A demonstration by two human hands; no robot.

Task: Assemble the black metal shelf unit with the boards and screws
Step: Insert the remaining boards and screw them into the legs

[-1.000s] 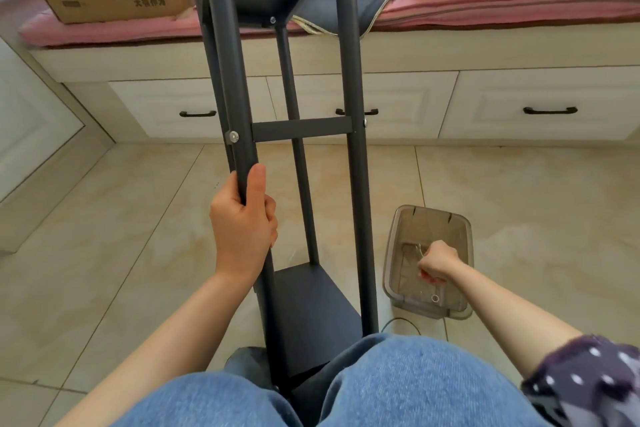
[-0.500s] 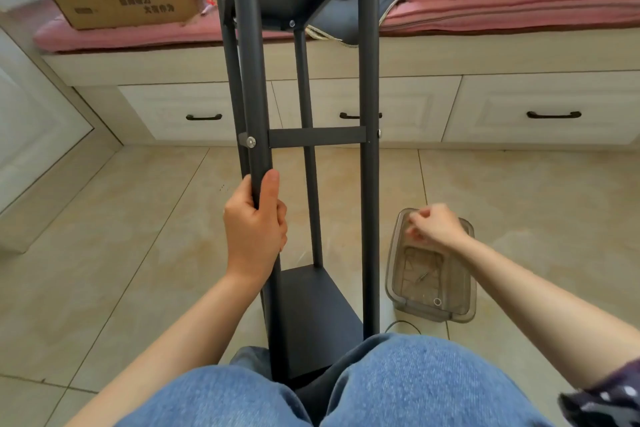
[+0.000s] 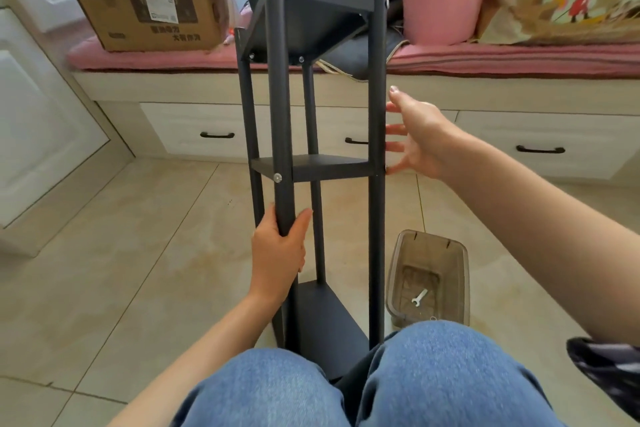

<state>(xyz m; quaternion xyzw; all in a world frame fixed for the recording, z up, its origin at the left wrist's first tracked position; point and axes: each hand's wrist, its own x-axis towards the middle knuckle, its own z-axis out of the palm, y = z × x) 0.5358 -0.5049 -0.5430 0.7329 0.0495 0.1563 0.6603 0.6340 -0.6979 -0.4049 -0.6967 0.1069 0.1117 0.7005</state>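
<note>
Moved: the right hand (image 3: 420, 137) has left the plastic box (image 3: 429, 282) and risen to the shelf unit (image 3: 313, 163).
Right grip: wide, fingers spread, fingertips at the right front post (image 3: 376, 114) beside the middle board (image 3: 318, 166).
Left grip: left hand (image 3: 278, 250) wrapped round the left front post (image 3: 281, 107).
Shelf unit: upright on the floor (image 3: 138, 270), between the knees.
Box: on the floor, holding 1 small wrench (image 3: 419, 297).

The tiled floor (image 3: 138, 270) carries the black shelf unit (image 3: 376, 114) and, just right, a clear plastic bin (image 3: 460, 274) holding a small wrench (image 3: 419, 297).
</note>
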